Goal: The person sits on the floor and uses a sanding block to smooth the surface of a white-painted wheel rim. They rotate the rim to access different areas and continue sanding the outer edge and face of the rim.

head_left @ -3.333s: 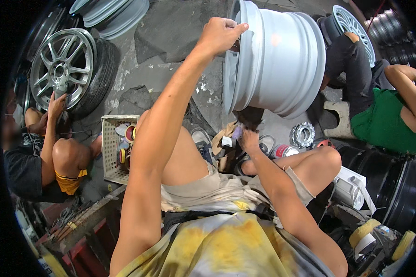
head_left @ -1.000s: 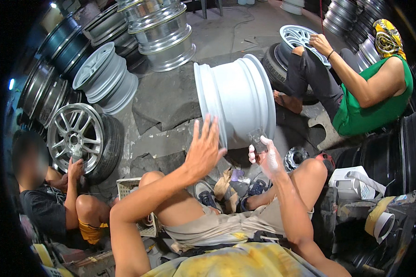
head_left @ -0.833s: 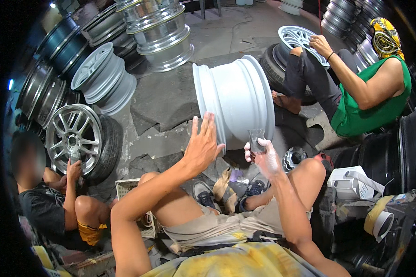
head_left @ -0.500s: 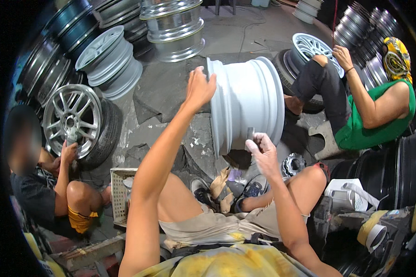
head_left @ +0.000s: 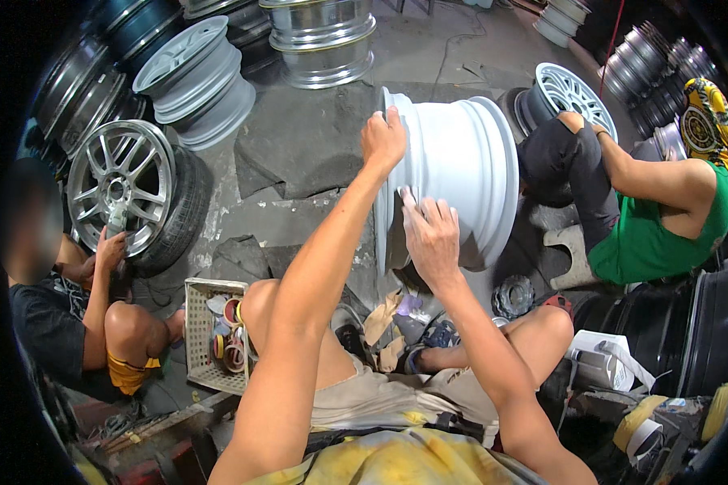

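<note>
A light-grey wheel rim (head_left: 461, 174) stands on its edge in front of me, its barrel facing me. My left hand (head_left: 383, 144) is closed over the rim's upper left lip, fingers curled round the edge. My right hand (head_left: 431, 238) presses its fingertips to the left part of the barrel. Only a sliver of a small grey flat piece shows at its index fingertip; the fingers cover the rest.
A plastic crate (head_left: 192, 323) with tape rolls stands by my left knee. At left, a person holds a tool against a silver wheel (head_left: 117, 190); another sits at right beside a pale rim (head_left: 574, 93). Stacked rims (head_left: 319, 40) stand at the back.
My right hand has moved up and left, from in front of the barrel onto its surface. My left hand has shifted right along with the rim in view. The person at right has lowered an arm.
</note>
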